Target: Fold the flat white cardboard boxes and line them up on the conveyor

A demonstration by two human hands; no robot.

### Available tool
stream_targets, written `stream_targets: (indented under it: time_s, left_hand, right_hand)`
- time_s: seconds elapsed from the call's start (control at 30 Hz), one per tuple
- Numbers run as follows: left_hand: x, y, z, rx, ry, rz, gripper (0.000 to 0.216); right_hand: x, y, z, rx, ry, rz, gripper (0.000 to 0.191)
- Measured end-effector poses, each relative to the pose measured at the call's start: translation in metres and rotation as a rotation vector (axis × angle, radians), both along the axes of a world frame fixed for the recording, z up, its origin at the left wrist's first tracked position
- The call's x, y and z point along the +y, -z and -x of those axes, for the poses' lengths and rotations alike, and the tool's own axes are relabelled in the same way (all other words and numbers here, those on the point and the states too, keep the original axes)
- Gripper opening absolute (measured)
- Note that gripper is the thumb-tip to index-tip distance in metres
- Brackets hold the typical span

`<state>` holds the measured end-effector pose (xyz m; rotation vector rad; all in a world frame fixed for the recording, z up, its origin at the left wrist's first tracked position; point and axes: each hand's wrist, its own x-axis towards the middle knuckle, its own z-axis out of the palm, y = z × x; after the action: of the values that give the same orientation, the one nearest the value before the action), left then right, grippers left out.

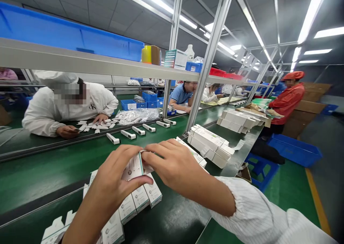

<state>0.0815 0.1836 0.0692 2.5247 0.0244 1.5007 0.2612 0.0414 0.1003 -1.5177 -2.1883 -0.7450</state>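
Observation:
My left hand [114,174] grips a small white carton [133,168] with a teal edge, thumb below and fingers over the top. My right hand [174,163] bends its fingers onto the carton's raised end flaps, partly hiding that end. Below the hands, several similar white cartons [127,209] lie side by side on the green work surface. At the lower left, another carton [55,229] has its flaps standing up, partly behind my left forearm.
White handheld devices [128,134] lie spaced along the green belt [77,161]. Stacked unfilled cartons [209,143] are to the right. Across the belt, a person in white [72,107] handles white parts. A metal post [206,61] and shelf [88,62] stand ahead.

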Motion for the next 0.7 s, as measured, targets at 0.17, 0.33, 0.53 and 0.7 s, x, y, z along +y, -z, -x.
stream_targets:
  time_s: [0.17, 0.33, 0.53, 0.7]
  left_hand:
    - [-0.002, 0.001, 0.004, 0.025, 0.046, 0.079, 0.053]
    - [0.001, 0.005, 0.008, -0.005, 0.116, 0.142, 0.057]
    - [0.003, 0.009, 0.01, -0.08, 0.226, 0.252, 0.064]
    - [0.001, 0.014, 0.006, -0.109, 0.3, 0.364, 0.062]
  right_hand:
    - [-0.002, -0.011, 0.003, 0.065, -0.052, 0.009, 0.012]
    - [-0.006, -0.018, 0.012, 0.372, -0.056, 0.024, 0.007]
    - [0.0, -0.011, 0.018, 1.027, -0.232, -0.006, 0.047]
    - [-0.002, -0.016, 0.012, 0.842, -0.323, 0.242, 0.041]
